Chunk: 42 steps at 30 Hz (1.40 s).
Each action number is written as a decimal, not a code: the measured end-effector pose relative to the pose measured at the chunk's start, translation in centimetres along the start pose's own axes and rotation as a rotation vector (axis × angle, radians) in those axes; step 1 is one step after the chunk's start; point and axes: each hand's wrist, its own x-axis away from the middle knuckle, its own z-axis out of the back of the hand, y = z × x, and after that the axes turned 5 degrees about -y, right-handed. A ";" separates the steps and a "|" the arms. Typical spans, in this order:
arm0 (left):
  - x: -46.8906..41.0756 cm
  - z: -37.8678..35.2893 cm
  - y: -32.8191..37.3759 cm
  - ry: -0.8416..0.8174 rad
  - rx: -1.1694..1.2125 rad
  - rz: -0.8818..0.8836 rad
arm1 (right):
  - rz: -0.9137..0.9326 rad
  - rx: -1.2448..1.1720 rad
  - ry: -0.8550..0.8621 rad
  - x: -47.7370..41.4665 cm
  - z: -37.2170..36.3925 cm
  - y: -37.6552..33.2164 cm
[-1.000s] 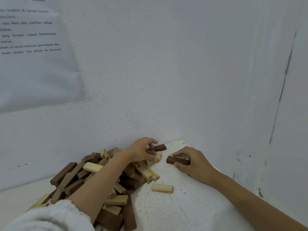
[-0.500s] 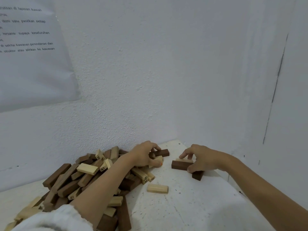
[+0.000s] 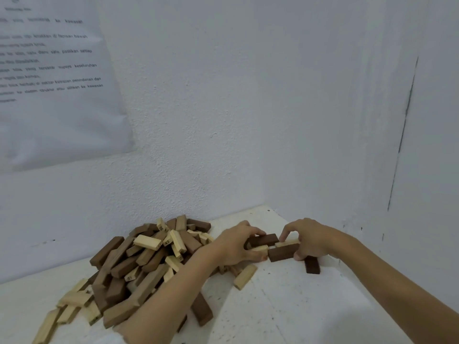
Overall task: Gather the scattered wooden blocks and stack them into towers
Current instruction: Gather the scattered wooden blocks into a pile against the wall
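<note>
The left hand (image 3: 236,244) curls round one end of a dark block (image 3: 264,240), hiding that end and part of a pale block (image 3: 259,249) under its thumb. Its forearm covers the near side of the block pile (image 3: 139,264) to its left. The right hand (image 3: 310,242) pinches a brown block (image 3: 283,253) between thumb and fingers, and a dark piece (image 3: 312,265) pokes out from beneath its palm on the table (image 3: 285,306).
</note>
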 end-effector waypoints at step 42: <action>17.4 -9.2 9.2 0.471 -0.106 0.238 | 0.310 -0.135 0.320 14.7 -9.4 -0.7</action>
